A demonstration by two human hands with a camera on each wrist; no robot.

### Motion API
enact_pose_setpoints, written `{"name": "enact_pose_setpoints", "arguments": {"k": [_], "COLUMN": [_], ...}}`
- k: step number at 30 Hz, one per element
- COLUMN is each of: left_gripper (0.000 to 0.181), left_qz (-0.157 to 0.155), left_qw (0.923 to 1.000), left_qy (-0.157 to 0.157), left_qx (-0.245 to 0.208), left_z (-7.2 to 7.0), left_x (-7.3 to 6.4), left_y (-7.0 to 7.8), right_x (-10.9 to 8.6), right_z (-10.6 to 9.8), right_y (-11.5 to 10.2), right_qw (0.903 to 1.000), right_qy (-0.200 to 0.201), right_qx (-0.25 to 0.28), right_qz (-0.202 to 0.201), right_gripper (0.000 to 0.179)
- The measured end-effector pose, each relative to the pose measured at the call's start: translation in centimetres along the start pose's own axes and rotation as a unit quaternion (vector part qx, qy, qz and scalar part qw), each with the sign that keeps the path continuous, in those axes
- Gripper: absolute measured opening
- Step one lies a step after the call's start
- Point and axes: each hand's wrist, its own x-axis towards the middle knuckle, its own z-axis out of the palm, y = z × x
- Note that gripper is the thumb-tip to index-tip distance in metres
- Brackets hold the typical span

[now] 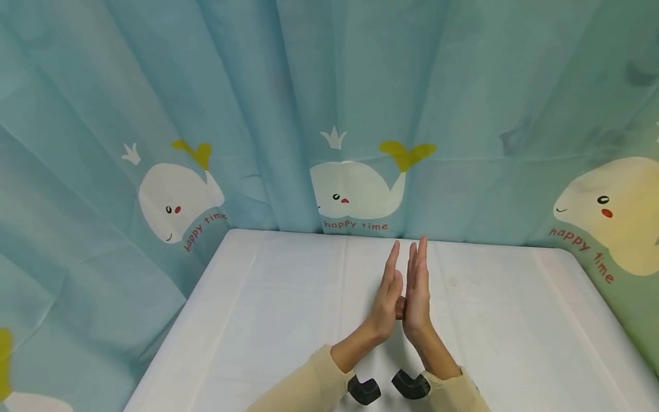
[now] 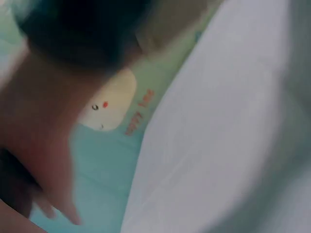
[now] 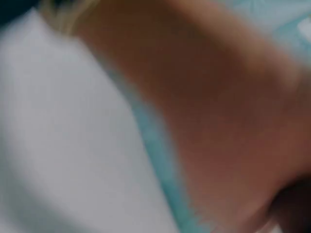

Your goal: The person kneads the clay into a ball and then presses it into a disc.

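Note:
In the head view my left hand (image 1: 383, 306) and right hand (image 1: 418, 294) face each other palm to palm, fingers straight and pointing away from me. A small brown, rounded lump (image 1: 400, 307) sits between the two palms, touching both; most of it is hidden, and its kind cannot be told. Both hands are raised over the white table. The left wrist view is blurred and has a dark lump (image 2: 17, 182) between the hands at its left edge. At lower right in the right wrist view, the dark lump (image 3: 295, 206) shows partly beside blurred skin.
A white-covered table (image 1: 288, 286) spreads under the hands. Behind it and at its sides hangs a blue-green curtain (image 1: 360, 68) printed with whales. Black wrist mounts (image 1: 364, 391) stick out from the beige sleeves (image 1: 309, 383).

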Motion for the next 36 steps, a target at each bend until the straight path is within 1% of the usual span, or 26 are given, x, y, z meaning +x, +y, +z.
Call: {"name": "enact_pose_setpoints", "arguments": {"k": [2, 4, 6, 8, 10, 12, 14, 16, 18, 20, 22, 25, 28, 31, 34, 36], "left_gripper": [0.063, 0.065, 0.065, 0.064, 0.062, 0.060, 0.058, 0.058, 0.059, 0.061, 0.061, 0.061, 0.061, 0.059, 0.059, 0.059], "left_qz": [0.007, 0.014, 0.024, 0.028, 0.020, 0.008, -0.008, -0.014, -0.016, -0.020, -0.021, -0.020, -0.006, 0.009, 0.012, 0.004], "left_qw": [1.0000, 0.9999, 0.9996, 0.9988, 0.9968, 0.9939, 0.9920, 0.9919, 0.9936, 0.9952, 0.9958, 0.9949, 0.9929, 0.9913, 0.9916, 0.9925], "left_qy": [-0.001, 0.000, 0.013, 0.040, 0.077, 0.110, 0.124, 0.120, 0.099, 0.075, 0.057, 0.046, 0.049, 0.063, 0.080, 0.089], "left_qx": [-0.002, 0.002, 0.004, 0.000, 0.003, -0.006, -0.022, -0.039, -0.052, -0.060, -0.069, -0.088, -0.108, -0.115, -0.102, -0.084], "left_z": [0.1, 0.2, 0.2, 0.1, -0.3, -0.7, -1.0, -1.1, -0.8, -0.5, -0.2, 0.1, -0.1, -0.5, -0.6, -0.6], "left_x": [-0.2, -0.3, -0.1, 0.3, 0.6, 0.9, 0.9, 0.8, 0.6, 0.3, -0.1, -0.4, -0.4, -0.1, 0.4, 0.8], "left_y": [0.4, 0.5, 0.4, -0.1, -0.9, -1.7, -2.3, -2.5, -2.2, -1.8, -1.3, -0.5, 0.1, 0.4, 0.3, 0.1], "right_x": [0.5, 0.4, 0.0, -0.7, -1.4, -2.1, -2.6, -2.6, -2.1, -1.3, -0.5, 0.2, 0.0, -0.9, -1.9, -2.3], "right_z": [-0.5, -0.6, -0.5, 0.0, 0.7, 1.4, 1.9, 2.1, 2.0, 1.6, 1.0, 0.4, 0.2, 0.6, 1.1, 1.3], "right_y": [1.0, 1.9, 2.5, 2.6, 2.3, 1.8, 1.3, 0.8, 0.4, 0.3, 0.4, 0.9, 1.6, 1.9, 1.7, 1.5], "right_qw": [0.9997, 0.9988, 0.9984, 0.9990, 0.9996, 0.9996, 0.9989, 0.9986, 0.9989, 0.9992, 0.9994, 0.9997, 0.9999, 0.9996, 0.9992, 0.9991], "right_qy": [-0.003, -0.002, 0.001, -0.002, -0.008, -0.023, -0.036, -0.035, -0.019, 0.002, 0.017, 0.017, 0.007, -0.012, -0.028, -0.031], "right_qx": [-0.007, -0.004, 0.004, 0.007, 0.000, -0.014, -0.030, -0.037, -0.039, -0.035, -0.027, -0.015, -0.008, -0.015, -0.019, -0.021], "right_qz": [0.023, 0.048, 0.056, 0.044, 0.027, 0.008, -0.005, -0.016, -0.020, -0.019, -0.014, -0.004, 0.007, 0.020, 0.023, 0.016], "right_gripper": [0.051, 0.051, 0.053, 0.056, 0.056, 0.055, 0.054, 0.054, 0.053, 0.053, 0.053, 0.052, 0.053, 0.053, 0.052, 0.052]}}
